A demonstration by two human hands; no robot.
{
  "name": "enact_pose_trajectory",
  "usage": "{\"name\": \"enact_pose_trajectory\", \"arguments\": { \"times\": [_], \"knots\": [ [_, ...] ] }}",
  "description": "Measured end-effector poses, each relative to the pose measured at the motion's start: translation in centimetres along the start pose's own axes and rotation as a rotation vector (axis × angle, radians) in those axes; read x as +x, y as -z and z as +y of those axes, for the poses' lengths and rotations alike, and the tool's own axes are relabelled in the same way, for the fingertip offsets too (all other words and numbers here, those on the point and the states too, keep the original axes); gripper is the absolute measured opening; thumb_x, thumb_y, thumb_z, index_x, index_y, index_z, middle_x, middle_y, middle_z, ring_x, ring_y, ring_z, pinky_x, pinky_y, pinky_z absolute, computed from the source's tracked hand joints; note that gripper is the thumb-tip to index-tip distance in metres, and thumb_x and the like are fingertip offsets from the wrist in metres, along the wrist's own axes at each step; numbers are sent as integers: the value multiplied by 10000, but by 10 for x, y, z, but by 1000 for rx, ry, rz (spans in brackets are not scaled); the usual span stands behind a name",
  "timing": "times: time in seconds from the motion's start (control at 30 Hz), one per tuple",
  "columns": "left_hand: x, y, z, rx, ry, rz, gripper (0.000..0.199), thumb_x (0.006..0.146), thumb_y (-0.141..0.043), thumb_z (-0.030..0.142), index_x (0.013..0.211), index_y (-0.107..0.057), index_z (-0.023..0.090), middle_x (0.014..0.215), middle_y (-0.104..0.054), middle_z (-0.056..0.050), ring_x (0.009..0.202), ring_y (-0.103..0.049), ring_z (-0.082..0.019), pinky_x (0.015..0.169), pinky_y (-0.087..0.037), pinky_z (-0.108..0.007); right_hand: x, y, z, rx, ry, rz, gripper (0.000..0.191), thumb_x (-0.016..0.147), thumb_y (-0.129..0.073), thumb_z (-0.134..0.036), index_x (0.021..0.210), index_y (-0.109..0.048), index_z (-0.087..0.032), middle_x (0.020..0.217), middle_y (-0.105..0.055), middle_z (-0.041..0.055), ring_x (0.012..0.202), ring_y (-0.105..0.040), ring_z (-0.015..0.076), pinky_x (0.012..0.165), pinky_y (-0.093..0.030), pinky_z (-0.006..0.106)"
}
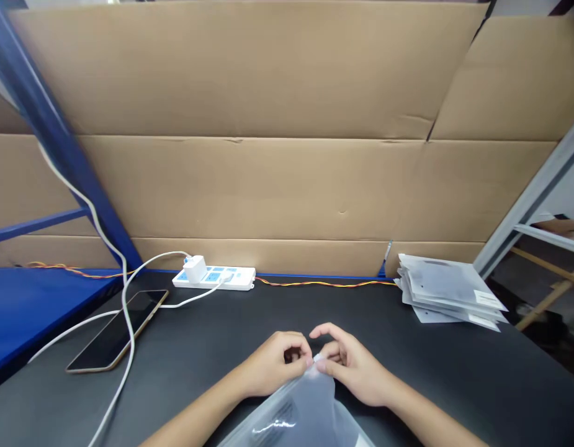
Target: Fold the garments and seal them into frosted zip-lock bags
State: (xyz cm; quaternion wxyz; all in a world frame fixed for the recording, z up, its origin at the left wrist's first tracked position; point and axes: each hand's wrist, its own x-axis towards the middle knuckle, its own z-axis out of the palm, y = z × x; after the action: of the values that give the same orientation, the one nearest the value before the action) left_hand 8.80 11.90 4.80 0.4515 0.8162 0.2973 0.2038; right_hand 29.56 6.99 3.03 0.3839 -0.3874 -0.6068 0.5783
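- Up close, the left hand (270, 366) and right hand (356, 366) meet over the top end of a translucent grey plastic bag (296, 413), whose body hangs down toward the person and runs off the lower edge of the view.
- Each grip is closed in a tight pinch on the bag's gathered top, where a small white bit shows; the right index finger (324, 330) lifts slightly clear.
- Both hands are over a black counter (454, 385).
- Left of them, a smartphone (116, 332) lies flat, with a white cable (127, 323) curving beside it.
- To the right, a stack of similar flat bags (449, 292) sits at the counter's back.
- Farther back are a white power strip (213, 277) with a white charger (195, 269) plugged in, an orange-and-yellow wire (326, 283), a blue metal shelf frame (49, 130) and large cardboard sheets (249, 186).
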Motion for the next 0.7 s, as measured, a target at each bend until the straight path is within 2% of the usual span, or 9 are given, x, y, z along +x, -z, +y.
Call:
{"name": "enact_pose_trajectory", "arguments": {
  "times": [0.13, 0.23, 0.3, 0.37, 0.47, 0.53, 0.6, 0.63, 0.7],
  "knots": [
    [1, -2, 7, 49, 14, -1, 182, 911, -586, 348, 850, -648, 188, 784, -607, 24, 682, -519, -124, 632, -394, -219, -1, -3, -6, -71, 20, -20, 314, 883, -644, -275, 1160, -499, -242, 750, -642, -37, 661, -541, 113, 629, -373, 233],
    [2, 1, 9, 201, -26, 29, 181, 921, -561, 325, 814, -639, 201, 795, -625, 20, 746, -552, -147, 740, -400, -257, 2, 4, -5, -41, 37, 21, 286, 865, -654, -274, 1090, -481, -245, 733, -609, -56, 640, -518, 104, 612, -369, 222],
    [1, 9, 8, 275, -18, 27, 160, 910, -563, 303, 803, -634, 207, 815, -640, 19, 787, -564, -161, 792, -389, -273, 5, 20, -1, -30, 57, 118, 265, 855, -665, -311, 1014, -464, -244, 701, -577, -72, 590, -482, 93, 572, -356, 212],
    [0, 23, 4, 262, 25, -19, 188, 910, -555, 320, 778, -619, 204, 803, -633, 19, 770, -556, -161, 756, -394, -261, 7, 43, 3, -72, 99, 267, 264, 856, -659, -370, 950, -447, -244, 657, -536, -85, 546, -450, 89, 538, -343, 210],
    [-3, 41, -3, 147, 94, -75, 262, 928, -526, 395, 763, -574, 198, 782, -600, 20, 738, -529, -156, 696, -400, -243, 9, 75, 10, -160, 160, 463, 276, 870, -634, -428, 924, -433, -246, 639, -510, -85, 534, -449, 99, 530, -347, 218],
    [-4, 44, -8, 27, 120, -57, 277, 954, -483, 451, 848, -556, 206, 829, -599, 16, 762, -525, -157, 707, -405, -243, 9, 85, 12, -206, 195, 530, 259, 890, -606, -438, 941, -438, -247, 652, -522, -72, 552, -477, 114, 549, -373, 234],
    [-3, 39, -10, -81, 123, -53, 302, 963, -463, 501, 949, -551, 213, 890, -599, 11, 783, -522, -155, 712, -405, -241, 8, 82, 9, -248, 227, 572, 229, 913, -570, -437, 981, -466, -245, 699, -576, -40, 617, -544, 147, 615, -438, 273],
    [-2, 34, -11, -119, 117, -57, 326, 959, -468, 525, 955, -557, 211, 894, -591, 12, 783, -515, -154, 705, -402, -237, 6, 76, 6, -284, 251, 585, 218, 921, -560, -426, 1015, -490, -242, 779, -628, -5, 709, -597, 173, 699, -476, 309],
    [1, 25, -13, -192, 110, -53, 374, 934, -508, 561, 877, -570, 196, 841, -565, 20, 757, -500, -151, 674, -392, -229, 1, 60, -3, -474, 342, 560, 288, 910, -581, -405, 1140, -526, -241, 1107, -669, 87, 1038, -619, 245, 954, -452, 422]
  ]
}}
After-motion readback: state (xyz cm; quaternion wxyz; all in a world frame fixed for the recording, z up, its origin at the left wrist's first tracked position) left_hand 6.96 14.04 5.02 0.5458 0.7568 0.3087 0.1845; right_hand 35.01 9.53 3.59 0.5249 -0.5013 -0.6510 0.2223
